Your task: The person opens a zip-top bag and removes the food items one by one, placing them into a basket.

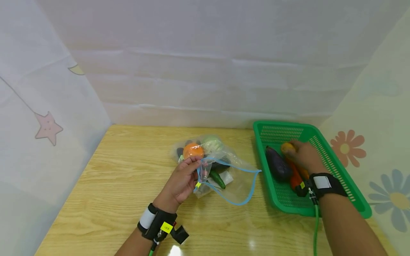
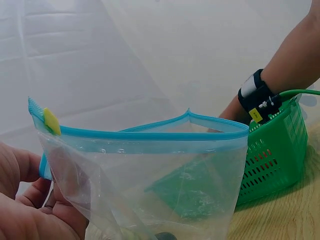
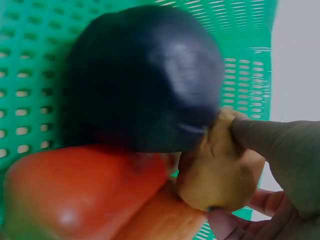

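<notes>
Your right hand (image 1: 305,156) grips a yellow fruit (image 3: 220,175) inside the green basket (image 1: 264,167); left of it, your left hand (image 1: 183,179) pinches a clear bag (image 1: 240,185).

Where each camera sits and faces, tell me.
Head: head-worn, facing forward-down at bag, basket; left hand, right hand show.
Left wrist: wrist-worn, facing across bag toward basket; left hand, right forearm show.
Right wrist: wrist-worn, facing into basket; right hand shows.
Head and left wrist both show bag and basket.

Pale creased backdrop (image 1: 205,64), pink star (image 1: 48,128), printed flowers (image 1: 397,201), glossy wood-grain tabletop (image 1: 121,192), small light reflections (image 1: 175,250)
</notes>
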Demonstrator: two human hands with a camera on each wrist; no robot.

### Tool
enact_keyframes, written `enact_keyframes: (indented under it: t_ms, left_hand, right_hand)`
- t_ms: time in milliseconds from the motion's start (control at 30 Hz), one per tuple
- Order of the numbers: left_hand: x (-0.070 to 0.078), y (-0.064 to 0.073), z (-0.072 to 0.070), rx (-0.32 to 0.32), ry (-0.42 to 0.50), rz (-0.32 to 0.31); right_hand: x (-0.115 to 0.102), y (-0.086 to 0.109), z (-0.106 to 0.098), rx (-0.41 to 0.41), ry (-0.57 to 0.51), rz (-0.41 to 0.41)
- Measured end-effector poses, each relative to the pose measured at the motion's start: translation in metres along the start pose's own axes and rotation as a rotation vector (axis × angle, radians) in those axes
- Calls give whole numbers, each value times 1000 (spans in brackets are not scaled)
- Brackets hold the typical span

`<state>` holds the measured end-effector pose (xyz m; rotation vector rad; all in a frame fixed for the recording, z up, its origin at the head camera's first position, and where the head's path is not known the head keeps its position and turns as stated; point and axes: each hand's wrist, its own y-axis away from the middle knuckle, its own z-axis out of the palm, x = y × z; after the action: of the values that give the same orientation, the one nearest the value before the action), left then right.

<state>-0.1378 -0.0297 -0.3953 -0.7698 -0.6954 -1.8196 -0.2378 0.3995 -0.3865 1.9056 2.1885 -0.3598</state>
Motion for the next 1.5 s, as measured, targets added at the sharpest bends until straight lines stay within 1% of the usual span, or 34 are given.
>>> enact_keyframes:
  t_ms: [100, 233, 433, 600, 700, 800, 867, 967, 1067, 1133, 1200, 1267, 1333, 1433, 1500]
  left_hand:
    - [0, 0, 1, 1, -3, -1]
    - [0, -1, 1, 3, -8, -1]
    - [-1, -4, 3, 7, -6, -10]
    - [-2, -5, 4, 12, -7, -20]
    - [-3, -5, 5, 10, -12, -21]
    - [-3, -5, 5, 19, -20, -20]
    - [-3, -5, 5, 24, -28, -17]
    - [-3, -6, 6, 15, -29, -19]
    - [-2, -6, 8, -9, -16, -27]
    - [-2, -6, 9, -27, -6, -34]
    - [-3, -5, 11, -30, -8, -32]
    - [-4, -3, 14, -21, -17, -29]
    - [-6, -2, 17, -13, -25, -23]
    - [-9, -3, 23, -14, -23, -17]
    - [-11, -4, 26, -21, -23, -13]
  right_hand:
    - [-1, 1, 3, -17, 20, 9]
    - [-4, 2, 2, -80, 42, 35]
    - [-9, 4, -4, -167, 57, 15]
    - [-14, 9, -12, -239, 69, 29]
    - [-19, 14, -16, -249, 59, 25]
    - [-27, 19, -20, -189, 34, -6]
    - [-39, 25, -25, -107, 7, -51]
    - [-67, 34, -33, 38, -16, -138]
    - [-102, 43, -39, 192, -39, -260]
    - [-123, 48, -38, 294, -40, -369]
    - [-143, 54, -35, 359, -60, -471]
    - [-158, 60, -29, 375, -85, -565]
    - [-168, 67, -20, 359, -109, -625]
    - [-177, 76, -9, 295, -140, -657]
    - [-180, 79, -4, 244, -131, -670]
